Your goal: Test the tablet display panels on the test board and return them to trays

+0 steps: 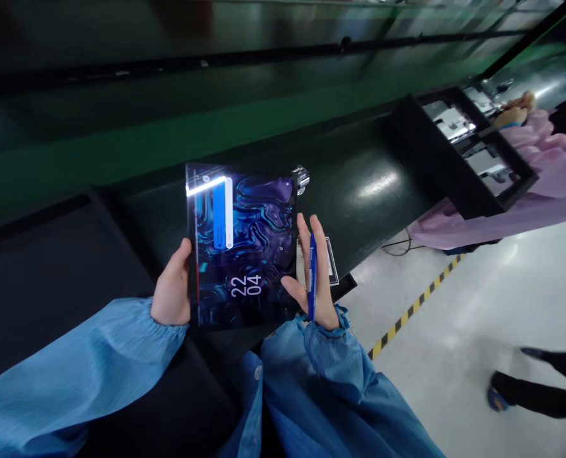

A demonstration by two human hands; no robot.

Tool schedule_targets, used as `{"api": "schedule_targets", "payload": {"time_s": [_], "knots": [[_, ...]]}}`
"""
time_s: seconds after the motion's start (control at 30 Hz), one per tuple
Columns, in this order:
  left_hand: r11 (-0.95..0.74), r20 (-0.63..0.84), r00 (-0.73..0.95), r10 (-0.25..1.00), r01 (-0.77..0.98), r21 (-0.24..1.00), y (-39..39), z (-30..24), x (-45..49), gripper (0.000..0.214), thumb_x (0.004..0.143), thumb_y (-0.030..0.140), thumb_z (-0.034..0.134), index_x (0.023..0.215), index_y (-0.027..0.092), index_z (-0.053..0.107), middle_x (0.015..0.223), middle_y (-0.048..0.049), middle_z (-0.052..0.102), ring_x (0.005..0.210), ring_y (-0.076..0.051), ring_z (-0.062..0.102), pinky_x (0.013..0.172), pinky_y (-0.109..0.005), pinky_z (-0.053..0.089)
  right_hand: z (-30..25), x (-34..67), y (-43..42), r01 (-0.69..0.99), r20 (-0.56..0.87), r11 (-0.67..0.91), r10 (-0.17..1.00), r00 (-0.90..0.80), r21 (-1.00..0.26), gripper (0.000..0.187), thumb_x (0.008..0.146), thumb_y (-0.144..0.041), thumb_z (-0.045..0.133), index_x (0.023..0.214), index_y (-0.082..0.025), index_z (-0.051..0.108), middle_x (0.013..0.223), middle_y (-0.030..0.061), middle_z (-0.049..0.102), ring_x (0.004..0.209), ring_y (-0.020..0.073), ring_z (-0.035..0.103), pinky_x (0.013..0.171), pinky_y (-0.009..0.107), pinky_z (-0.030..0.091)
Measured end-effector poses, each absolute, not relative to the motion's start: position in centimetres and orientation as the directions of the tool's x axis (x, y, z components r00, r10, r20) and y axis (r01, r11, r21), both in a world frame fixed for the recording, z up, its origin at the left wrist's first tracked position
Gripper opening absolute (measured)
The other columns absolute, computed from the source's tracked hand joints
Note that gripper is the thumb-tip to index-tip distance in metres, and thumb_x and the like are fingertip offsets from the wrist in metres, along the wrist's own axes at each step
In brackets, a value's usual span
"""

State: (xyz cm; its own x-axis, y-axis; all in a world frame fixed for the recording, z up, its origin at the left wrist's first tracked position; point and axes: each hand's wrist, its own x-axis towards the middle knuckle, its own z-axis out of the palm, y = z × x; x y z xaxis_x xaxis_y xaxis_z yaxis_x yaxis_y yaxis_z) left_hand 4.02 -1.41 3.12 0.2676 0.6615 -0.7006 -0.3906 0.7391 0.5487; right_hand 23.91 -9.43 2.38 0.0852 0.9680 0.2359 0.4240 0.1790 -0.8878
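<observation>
1. Tablet (245, 254), lit and lying face up between the two hands, sits over the near part of the dark worktop (359, 184); whether it touches the surface cannot be told.
2. Its screen shows swirling blue and purple shapes, a blue-and-white panel and the digits 22 and 04 (turned sideways to the wearer), with a bright streak of reflected light near the far left corner.
3. The left hand (174, 289) has its grip closed on the tablet's left edge, thumb along the side; the other fingers are hidden.
4. The right hand (325, 299) keeps a blue pen (312, 280) tucked in its grip along fairly straight fingers, while the thumb stands apart from them, its tip over the screen's right margin.
5. Just past that hand lies a white card with a black border (332, 261), partly covered; a shiny metal piece (302, 178) stands beside the tablet's far right corner.
6. Farther right, a black tray (481, 207) holds pale, silvery parts in its compartments, near a co-worker's hand (512, 116) and pink sleeve (531, 178).
7. Yellow-and-black tape (416, 305) crosses the pale floor (435, 343), where another person's dark-clad legs (540, 394) appear.
</observation>
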Motion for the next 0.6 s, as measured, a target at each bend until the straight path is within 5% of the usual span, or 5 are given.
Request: {"api": "schedule_targets", "payload": {"time_s": [0.13,0.27,0.4,0.6], "knots": [[0.754,-0.705,0.302,0.641,-0.420,0.506,-1.5,3.9,4.5,0.046,0.088,0.053,0.056,0.123,0.025,0.065,0.101,-0.0025,0.078,0.113,-0.034,0.066,0.095,-0.049,0.057,1.8,23.2,-9.3,0.375,0.247,0.181,0.959,0.137,-0.909,0.069,0.101,-0.036,0.033,0.156,-0.029,-0.008,0.166,0.0031,0.012,0.153,0.0215,0.011,0.126,0.050,0.022],[0.744,-0.697,0.307,0.649,-0.448,0.496,-1.5,3.7,4.4,0.042,0.089,0.051,0.056,0.120,0.025,0.066,0.102,-0.0006,0.078,0.117,-0.033,0.064,0.099,-0.048,0.054,1.5,22.8,-9.1,0.500,0.245,0.107,0.945,0.218,-0.859,0.082,0.095,-0.039,0.053,0.157,-0.031,0.001,0.165,0.0025,0.016,0.153,0.0251,0.011,0.127,0.054,0.014],[0.719,-0.672,0.301,0.677,-0.465,0.516,-1.7,3.2,4.3,0.036,0.088,0.051,0.058,0.111,0.025,0.069,0.103,0.0011,0.078,0.121,-0.031,0.062,0.100,-0.045,0.054,1.6,22.6,-9.0,0.514,0.234,0.093,0.948,0.218,-0.853,0.102,0.086,-0.046,0.067,0.157,-0.031,-0.004,0.165,0.0061,0.015,0.153,0.0296,0.014,0.124,0.056,0.022],[0.656,-0.616,0.263,0.743,-0.469,0.591,-1.7,2.0,3.7,0.034,0.079,0.050,0.072,0.103,0.028,0.072,0.097,0.0070,0.078,0.117,-0.028,0.064,0.099,-0.035,0.055,1.2,22.3,-9.4,0.562,0.262,0.108,0.944,0.201,-0.820,0.086,0.095,-0.046,0.051,0.156,-0.031,-0.008,0.165,0.0073,0.013,0.152,0.0278,0.016,0.120,0.056,0.030]]}}
